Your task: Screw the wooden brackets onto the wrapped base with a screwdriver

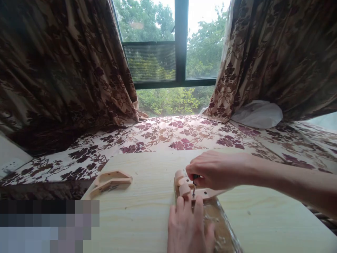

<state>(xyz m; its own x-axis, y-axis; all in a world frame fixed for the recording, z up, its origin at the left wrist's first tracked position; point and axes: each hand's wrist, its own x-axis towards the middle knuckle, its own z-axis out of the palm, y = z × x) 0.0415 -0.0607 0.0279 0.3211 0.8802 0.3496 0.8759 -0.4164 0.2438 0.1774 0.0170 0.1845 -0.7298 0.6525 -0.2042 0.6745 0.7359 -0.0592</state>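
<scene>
Here, right hand (217,171) grips screwdriver (194,188) on wooden part (200,194); left hand (187,225) spread against it.

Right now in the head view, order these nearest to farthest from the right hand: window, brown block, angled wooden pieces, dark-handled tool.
From the right hand:
1. Dark-handled tool: gripped in it.
2. Brown block: just below, toward the wearer.
3. Angled wooden pieces: well off to the left.
4. Window: far ahead, in the background.

Screwdriver (194,187) mostly hidden; brown block (222,222) cut off
</scene>
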